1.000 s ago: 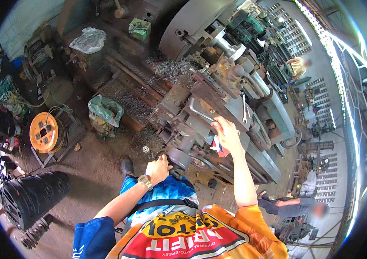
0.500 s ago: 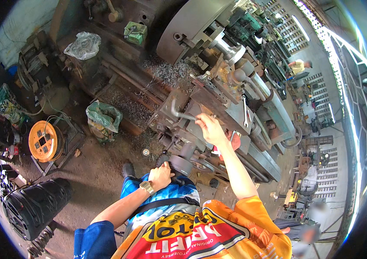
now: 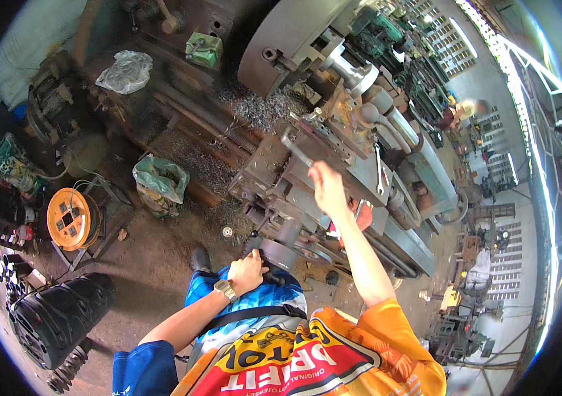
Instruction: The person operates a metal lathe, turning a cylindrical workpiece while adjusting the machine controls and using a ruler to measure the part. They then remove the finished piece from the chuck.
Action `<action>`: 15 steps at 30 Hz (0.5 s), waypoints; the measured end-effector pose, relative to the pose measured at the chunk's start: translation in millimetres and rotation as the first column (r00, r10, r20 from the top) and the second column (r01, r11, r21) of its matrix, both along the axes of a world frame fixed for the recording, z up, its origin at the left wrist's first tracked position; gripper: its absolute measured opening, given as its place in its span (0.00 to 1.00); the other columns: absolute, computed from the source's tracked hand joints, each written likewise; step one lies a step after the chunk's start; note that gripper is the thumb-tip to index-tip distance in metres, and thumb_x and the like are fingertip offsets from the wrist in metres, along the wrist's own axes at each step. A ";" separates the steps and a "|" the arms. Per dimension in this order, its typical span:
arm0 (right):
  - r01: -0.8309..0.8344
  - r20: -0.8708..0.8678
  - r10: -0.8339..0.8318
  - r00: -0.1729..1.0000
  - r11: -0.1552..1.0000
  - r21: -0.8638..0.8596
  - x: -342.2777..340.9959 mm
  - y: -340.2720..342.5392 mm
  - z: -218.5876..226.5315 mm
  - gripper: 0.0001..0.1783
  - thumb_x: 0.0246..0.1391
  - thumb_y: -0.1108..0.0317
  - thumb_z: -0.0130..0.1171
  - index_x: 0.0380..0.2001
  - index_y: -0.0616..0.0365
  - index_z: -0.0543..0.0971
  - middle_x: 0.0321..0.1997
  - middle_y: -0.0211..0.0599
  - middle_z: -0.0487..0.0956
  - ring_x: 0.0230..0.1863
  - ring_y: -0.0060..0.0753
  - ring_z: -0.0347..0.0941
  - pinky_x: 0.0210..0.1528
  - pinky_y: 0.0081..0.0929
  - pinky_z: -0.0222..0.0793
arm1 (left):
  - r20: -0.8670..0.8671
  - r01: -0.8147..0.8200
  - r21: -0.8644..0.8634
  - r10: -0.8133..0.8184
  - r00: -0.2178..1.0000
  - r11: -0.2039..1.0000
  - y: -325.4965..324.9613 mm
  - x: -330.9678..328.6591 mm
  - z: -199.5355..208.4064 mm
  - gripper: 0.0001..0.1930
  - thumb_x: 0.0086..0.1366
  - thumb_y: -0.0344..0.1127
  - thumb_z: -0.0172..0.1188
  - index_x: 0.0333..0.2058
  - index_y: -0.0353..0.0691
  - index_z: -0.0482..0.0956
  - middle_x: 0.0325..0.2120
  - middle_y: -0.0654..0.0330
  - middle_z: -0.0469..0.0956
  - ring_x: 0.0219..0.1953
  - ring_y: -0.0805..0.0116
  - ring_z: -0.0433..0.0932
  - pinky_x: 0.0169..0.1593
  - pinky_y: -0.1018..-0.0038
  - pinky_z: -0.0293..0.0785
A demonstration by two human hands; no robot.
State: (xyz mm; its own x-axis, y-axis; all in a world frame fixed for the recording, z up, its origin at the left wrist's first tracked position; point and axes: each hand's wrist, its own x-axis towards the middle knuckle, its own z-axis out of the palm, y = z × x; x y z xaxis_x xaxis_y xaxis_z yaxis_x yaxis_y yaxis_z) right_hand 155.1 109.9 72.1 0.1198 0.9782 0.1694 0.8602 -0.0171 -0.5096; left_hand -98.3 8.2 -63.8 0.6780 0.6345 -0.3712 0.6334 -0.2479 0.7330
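Observation:
My left hand (image 3: 246, 272), with a watch on its wrist, is closed around a crank handle beside the round handwheel (image 3: 277, 253) at the front of the lathe. My right hand (image 3: 328, 190) grips a bent grey metal bar (image 3: 299, 150), whose short angled end points away from me above the lathe carriage (image 3: 274, 162). An open-ended wrench (image 3: 379, 165) lies on the flat metal surface to the right. Past the tool area, the large round chuck (image 3: 294, 39) stands at the top, with a shiny cylindrical workpiece (image 3: 353, 71) beside it.
Metal chips (image 3: 261, 109) cover the bed below the chuck. A green plastic bag (image 3: 161, 178), an orange cable reel (image 3: 70, 218) and a black ribbed container (image 3: 63, 317) stand on the left. A red cloth (image 3: 363, 216) lies beside my right forearm. Another person (image 3: 467, 111) is far right.
My right hand has moved slightly right and up with the bar, whose angled end has swung farther from me. My left hand stays at the handle. The distant person has shifted posture.

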 end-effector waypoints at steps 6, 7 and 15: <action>0.137 -0.064 -0.134 0.989 0.990 0.043 3.0 2.0 3.7 0.05 0.63 0.73 0.53 0.34 0.63 0.74 0.32 0.52 0.80 0.36 0.60 0.78 0.37 0.46 0.74 | 0.011 -0.008 0.004 0.008 1.000 1.000 -0.3 0.1 -2.4 0.25 0.65 0.48 0.62 0.44 0.30 0.66 0.31 0.38 0.82 0.36 0.39 0.83 0.38 0.49 0.78; 0.073 -0.030 -0.073 0.997 0.997 -0.009 3.1 1.4 3.9 0.04 0.63 0.73 0.53 0.34 0.62 0.74 0.32 0.52 0.80 0.36 0.60 0.78 0.37 0.46 0.74 | -0.003 -0.005 -0.016 0.004 1.000 1.000 0.6 0.6 -3.1 0.25 0.65 0.48 0.63 0.44 0.30 0.66 0.31 0.38 0.82 0.36 0.39 0.83 0.38 0.49 0.78; 0.083 -0.026 -0.082 0.996 0.996 0.020 10.2 3.8 4.4 0.07 0.65 0.68 0.55 0.38 0.60 0.75 0.34 0.51 0.79 0.38 0.58 0.79 0.38 0.46 0.74 | -0.001 -0.003 0.009 0.003 1.000 1.000 -0.6 0.8 -0.8 0.25 0.65 0.48 0.63 0.45 0.29 0.67 0.29 0.39 0.82 0.34 0.39 0.83 0.37 0.49 0.78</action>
State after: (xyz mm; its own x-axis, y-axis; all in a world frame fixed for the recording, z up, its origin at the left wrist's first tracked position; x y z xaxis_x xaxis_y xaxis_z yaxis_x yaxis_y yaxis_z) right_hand 165.4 113.7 76.5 0.2046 0.9611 0.1855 0.8431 -0.0767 -0.5322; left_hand -97.6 7.6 -64.6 0.6758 0.6398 -0.3659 0.6348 -0.2529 0.7301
